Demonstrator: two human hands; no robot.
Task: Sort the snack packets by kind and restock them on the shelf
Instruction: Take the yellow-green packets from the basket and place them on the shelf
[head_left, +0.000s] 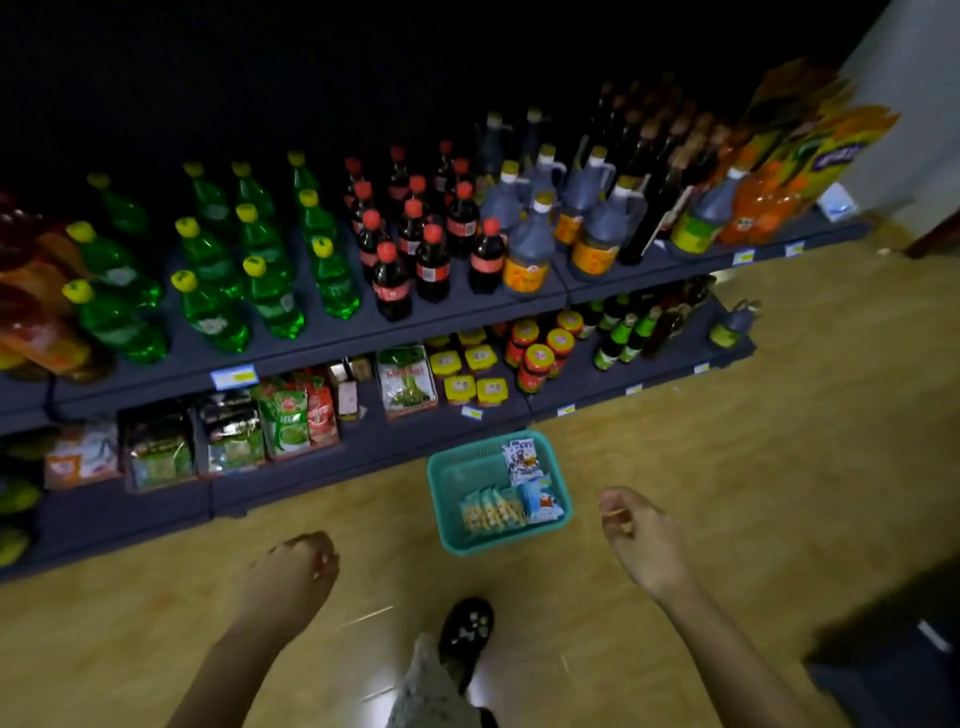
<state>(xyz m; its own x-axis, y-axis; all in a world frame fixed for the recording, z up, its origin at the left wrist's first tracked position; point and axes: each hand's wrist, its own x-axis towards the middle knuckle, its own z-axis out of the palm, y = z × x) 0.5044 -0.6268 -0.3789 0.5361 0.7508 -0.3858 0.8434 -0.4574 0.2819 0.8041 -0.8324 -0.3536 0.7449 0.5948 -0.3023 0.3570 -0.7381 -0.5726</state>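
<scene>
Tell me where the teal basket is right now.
In the head view the teal basket sits on the floor, just in front of the bottom shelf, ahead of and between the left hand and right hand.

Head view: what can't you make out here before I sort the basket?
- Packets in the basket: print too small and blurred to read; they overlap, so the count is unclear.
- Shelf: left end cut by the frame edge; everything above the bottles is lost in darkness.
- Right hand: motion blur hides whether its curled fingers pinch anything.
</scene>
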